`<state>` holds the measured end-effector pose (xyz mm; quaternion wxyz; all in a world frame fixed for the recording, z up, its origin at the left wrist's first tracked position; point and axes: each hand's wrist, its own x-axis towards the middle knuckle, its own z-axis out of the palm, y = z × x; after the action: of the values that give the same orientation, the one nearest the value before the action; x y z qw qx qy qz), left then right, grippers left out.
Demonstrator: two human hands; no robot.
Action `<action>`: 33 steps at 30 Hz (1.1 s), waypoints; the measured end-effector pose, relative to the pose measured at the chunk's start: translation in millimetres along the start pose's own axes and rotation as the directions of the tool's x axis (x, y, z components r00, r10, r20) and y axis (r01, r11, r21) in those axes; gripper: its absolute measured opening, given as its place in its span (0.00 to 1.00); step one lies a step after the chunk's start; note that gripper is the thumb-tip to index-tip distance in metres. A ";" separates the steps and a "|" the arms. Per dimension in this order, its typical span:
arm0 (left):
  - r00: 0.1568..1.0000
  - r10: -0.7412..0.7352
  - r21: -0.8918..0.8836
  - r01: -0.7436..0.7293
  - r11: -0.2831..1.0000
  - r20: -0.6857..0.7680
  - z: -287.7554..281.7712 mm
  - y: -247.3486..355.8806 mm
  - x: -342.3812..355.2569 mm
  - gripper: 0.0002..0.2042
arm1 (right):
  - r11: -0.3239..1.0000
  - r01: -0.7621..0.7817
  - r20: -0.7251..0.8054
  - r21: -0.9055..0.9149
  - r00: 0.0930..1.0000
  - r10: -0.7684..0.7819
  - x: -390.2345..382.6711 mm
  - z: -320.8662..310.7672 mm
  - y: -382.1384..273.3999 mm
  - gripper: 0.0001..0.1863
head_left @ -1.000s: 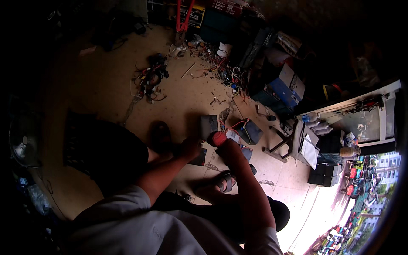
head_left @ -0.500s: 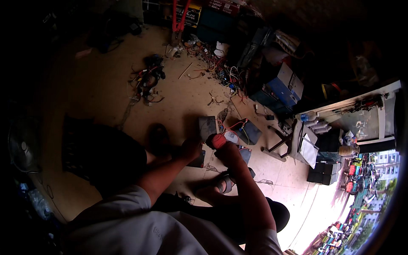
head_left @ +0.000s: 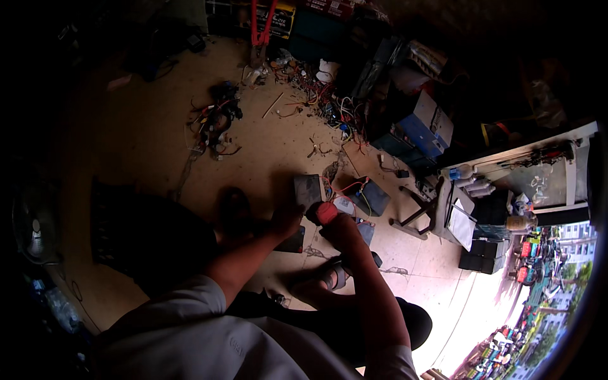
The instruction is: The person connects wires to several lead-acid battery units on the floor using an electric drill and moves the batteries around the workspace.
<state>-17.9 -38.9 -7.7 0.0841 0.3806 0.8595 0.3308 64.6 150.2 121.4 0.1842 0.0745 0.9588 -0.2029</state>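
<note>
Tan floor spreads below the left hand and right hand. Beyond them rest a grey block and, rightward, a dark block. The right one curls around a red, rounded tool; whether the shadowed left pinches anything, I cannot tell.

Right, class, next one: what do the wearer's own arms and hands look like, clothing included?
The grey shirt has a small marking and short sleeves, leaving the left forearm and right forearm bare. No glove shows on the left hand or right hand, though shadow hides finer detail there.
</note>
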 end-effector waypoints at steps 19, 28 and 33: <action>0.998 -0.045 -0.009 0.046 0.999 0.040 10.2 -6.5 4.9 0.09 | 0.860 -0.044 -0.069 0.508 0.993 0.092 -43.6 -66.5 -27.1 0.24; 0.774 -0.629 -0.774 0.442 0.453 0.075 1.8 -28.5 41.0 0.09 | 0.911 -0.171 -0.101 0.376 0.969 0.224 -49.4 -52.9 11.3 0.22; 0.683 -0.545 -0.845 0.527 -0.092 0.486 -25.5 -6.1 48.2 0.07 | 0.963 0.207 -0.417 0.174 0.901 -0.119 -45.7 -3.5 43.8 0.22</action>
<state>-65.2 -20.6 13.2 0.4191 -0.1402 0.5252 0.7273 115.0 188.2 126.0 -0.0438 0.0529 0.9515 -0.2998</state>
